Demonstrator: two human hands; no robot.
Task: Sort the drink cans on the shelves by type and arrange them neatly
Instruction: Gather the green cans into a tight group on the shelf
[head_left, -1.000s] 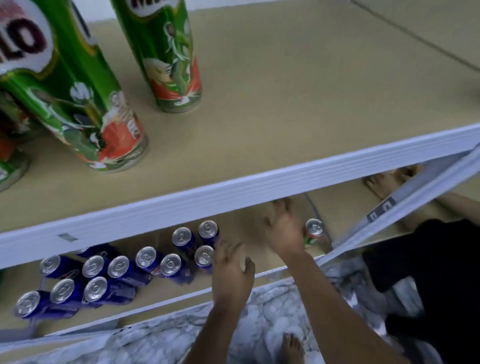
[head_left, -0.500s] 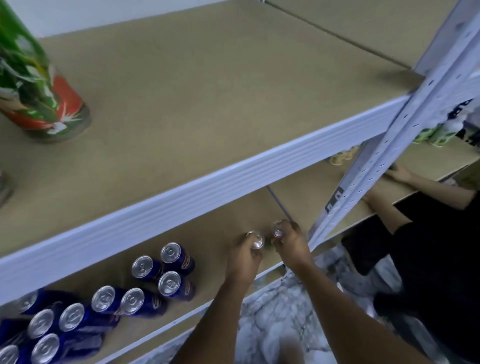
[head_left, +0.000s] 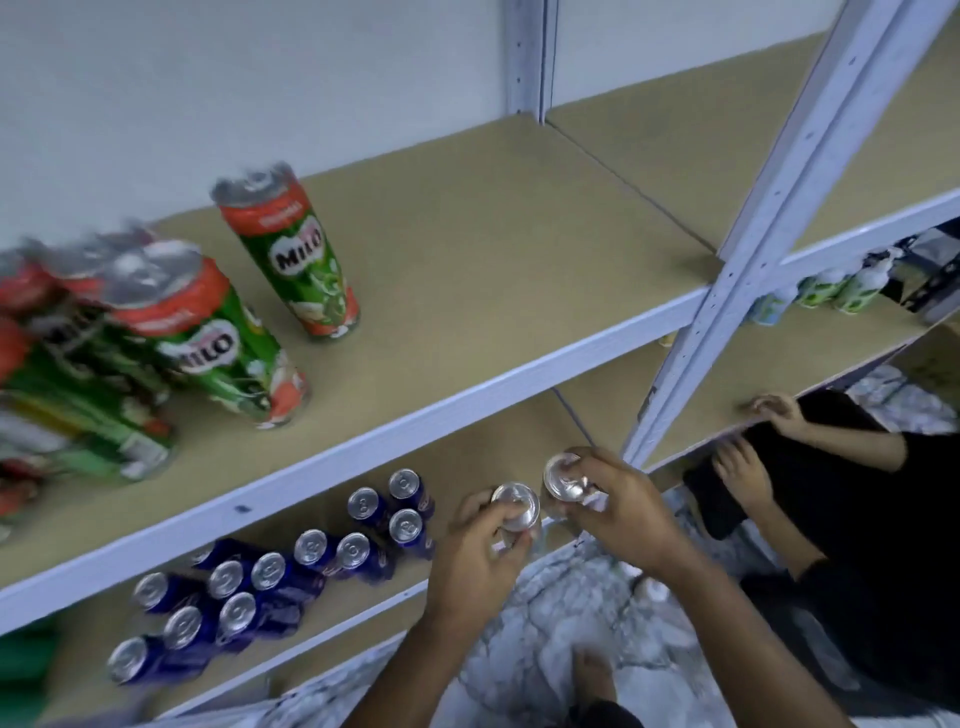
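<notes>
hands: we've got our left hand (head_left: 480, 551) and right hand (head_left: 615, 506) each wrapped around an upright can | landmark: blue cans (head_left: 291, 566) sit left of both, left hand nearer

At lower centre of the frame, the left hand (head_left: 480, 551) grips one silver-topped can (head_left: 515, 506) and the right hand (head_left: 618, 506) grips another can (head_left: 565, 478), just beside it. Blue cans (head_left: 270, 577) cluster on the lower shelf (head_left: 467, 457) at lower left. Green Milo cans (head_left: 291, 254) stand on the upper shelf (head_left: 493, 249) at left. Another person's hands (head_left: 779, 410) rest at right.
</notes>
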